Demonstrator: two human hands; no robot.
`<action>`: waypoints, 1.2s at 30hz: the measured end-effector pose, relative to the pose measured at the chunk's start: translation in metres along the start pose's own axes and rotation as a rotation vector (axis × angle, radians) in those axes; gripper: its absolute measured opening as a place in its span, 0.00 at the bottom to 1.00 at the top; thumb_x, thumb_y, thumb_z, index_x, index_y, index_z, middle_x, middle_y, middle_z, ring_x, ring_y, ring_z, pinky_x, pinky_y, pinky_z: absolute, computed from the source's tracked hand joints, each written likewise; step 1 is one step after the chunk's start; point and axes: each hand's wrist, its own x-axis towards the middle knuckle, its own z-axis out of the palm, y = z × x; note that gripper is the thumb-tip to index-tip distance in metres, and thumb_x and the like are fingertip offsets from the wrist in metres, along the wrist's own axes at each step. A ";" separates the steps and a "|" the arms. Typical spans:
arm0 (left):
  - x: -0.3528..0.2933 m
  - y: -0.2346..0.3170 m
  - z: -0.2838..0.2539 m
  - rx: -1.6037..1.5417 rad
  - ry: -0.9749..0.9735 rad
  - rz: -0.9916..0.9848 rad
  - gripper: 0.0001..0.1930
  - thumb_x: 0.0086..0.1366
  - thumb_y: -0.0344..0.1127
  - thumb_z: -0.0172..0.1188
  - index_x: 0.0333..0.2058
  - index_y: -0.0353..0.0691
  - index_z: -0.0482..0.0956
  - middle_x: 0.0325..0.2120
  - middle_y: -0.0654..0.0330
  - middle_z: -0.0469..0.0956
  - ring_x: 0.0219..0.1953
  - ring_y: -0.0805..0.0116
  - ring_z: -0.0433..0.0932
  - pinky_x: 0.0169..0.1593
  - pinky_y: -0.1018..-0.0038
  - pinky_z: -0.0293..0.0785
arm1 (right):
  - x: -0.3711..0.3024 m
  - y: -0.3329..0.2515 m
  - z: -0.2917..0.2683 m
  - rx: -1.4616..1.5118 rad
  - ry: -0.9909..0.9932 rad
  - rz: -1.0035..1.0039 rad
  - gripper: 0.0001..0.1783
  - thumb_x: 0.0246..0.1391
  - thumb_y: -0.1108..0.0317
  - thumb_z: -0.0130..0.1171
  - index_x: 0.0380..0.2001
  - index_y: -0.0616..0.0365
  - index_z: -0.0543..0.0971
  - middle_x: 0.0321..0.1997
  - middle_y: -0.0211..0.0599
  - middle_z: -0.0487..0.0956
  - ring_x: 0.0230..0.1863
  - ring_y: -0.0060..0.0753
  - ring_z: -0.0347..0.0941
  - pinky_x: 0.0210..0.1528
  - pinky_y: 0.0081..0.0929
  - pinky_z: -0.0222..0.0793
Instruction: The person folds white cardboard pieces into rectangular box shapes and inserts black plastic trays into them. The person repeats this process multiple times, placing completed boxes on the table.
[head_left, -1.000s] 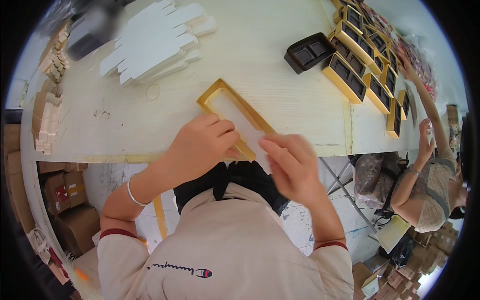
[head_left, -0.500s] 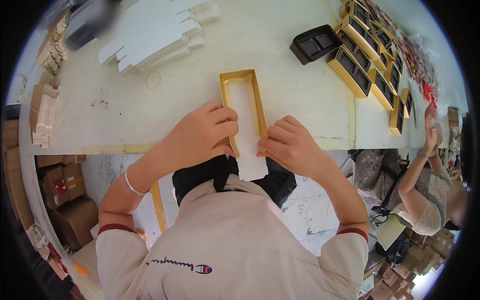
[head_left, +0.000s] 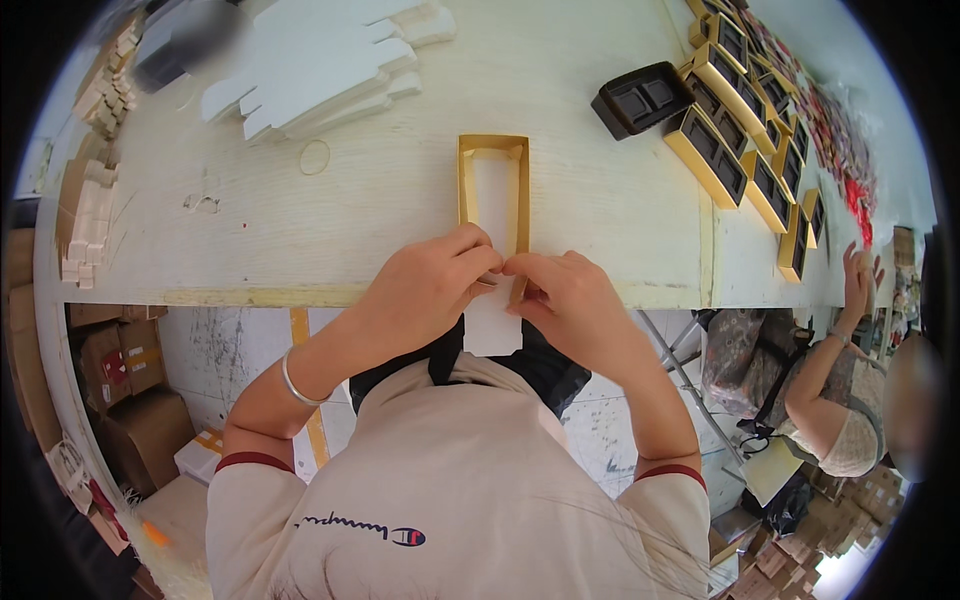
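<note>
A narrow gold cardboard box [head_left: 520,190], white inside, lies at the table's front edge with its far end folded up. Its near end is still flat, a white flap hanging past the edge toward my lap. My left hand [head_left: 440,278] pinches the near left corner, fingers bent inward over the box. Across from it, my right hand [head_left: 568,298] grips the near right corner, its thumb and forefinger almost meeting the left fingers. Both hands are closed on the box's side flaps; the fingertips partly hide the folds.
Flat white box blanks [head_left: 320,75] are stacked at the back left. At the right stand a black plastic tray stack [head_left: 640,98] and several gold boxes [head_left: 705,155] with black inserts. Folded pieces [head_left: 85,215] line the left edge. Another person's arm [head_left: 835,350] shows at far right.
My hands have come together at the box's near end, bending its side flaps inward. The box has shifted slightly to the right in the view.
</note>
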 end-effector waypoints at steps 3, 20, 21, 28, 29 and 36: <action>0.002 0.000 -0.002 -0.027 -0.002 -0.001 0.09 0.55 0.22 0.62 0.34 0.35 0.74 0.32 0.57 0.74 0.30 0.59 0.79 0.33 0.69 0.76 | 0.002 0.000 -0.021 0.010 -0.128 -0.037 0.09 0.46 0.77 0.61 0.33 0.57 0.76 0.23 0.35 0.73 0.28 0.41 0.71 0.33 0.34 0.62; 0.012 -0.001 0.007 0.038 0.126 -0.047 0.08 0.53 0.27 0.66 0.30 0.38 0.75 0.25 0.60 0.73 0.23 0.61 0.74 0.27 0.71 0.69 | 0.006 0.012 0.006 -0.080 0.096 -0.072 0.15 0.43 0.81 0.58 0.37 0.59 0.75 0.36 0.43 0.70 0.36 0.48 0.70 0.37 0.37 0.68; 0.011 -0.003 0.006 0.054 0.141 -0.027 0.07 0.52 0.26 0.66 0.29 0.38 0.75 0.24 0.59 0.72 0.21 0.63 0.73 0.25 0.72 0.68 | 0.002 0.008 0.003 -0.087 0.075 -0.070 0.17 0.43 0.80 0.58 0.40 0.59 0.76 0.39 0.44 0.71 0.37 0.47 0.70 0.38 0.36 0.68; 0.000 0.006 -0.006 -0.055 -0.048 -0.085 0.06 0.51 0.24 0.65 0.25 0.37 0.76 0.23 0.60 0.71 0.22 0.64 0.73 0.24 0.73 0.68 | -0.037 0.015 0.020 -0.513 0.132 -0.457 0.24 0.46 0.77 0.55 0.51 0.63 0.75 0.58 0.44 0.71 0.49 0.37 0.71 0.43 0.30 0.68; -0.001 0.007 -0.005 -0.074 -0.044 -0.091 0.05 0.52 0.25 0.65 0.26 0.37 0.76 0.23 0.60 0.71 0.23 0.65 0.73 0.24 0.73 0.68 | -0.037 0.019 0.026 -0.515 0.202 -0.488 0.24 0.44 0.78 0.57 0.49 0.65 0.75 0.54 0.44 0.74 0.47 0.39 0.72 0.42 0.29 0.69; 0.003 0.010 -0.024 -0.362 -0.177 -0.191 0.10 0.63 0.34 0.60 0.42 0.39 0.73 0.30 0.57 0.77 0.28 0.60 0.75 0.33 0.71 0.71 | -0.019 0.020 0.034 0.067 0.367 -0.365 0.22 0.39 0.84 0.62 0.43 0.64 0.76 0.37 0.39 0.76 0.32 0.37 0.72 0.34 0.29 0.69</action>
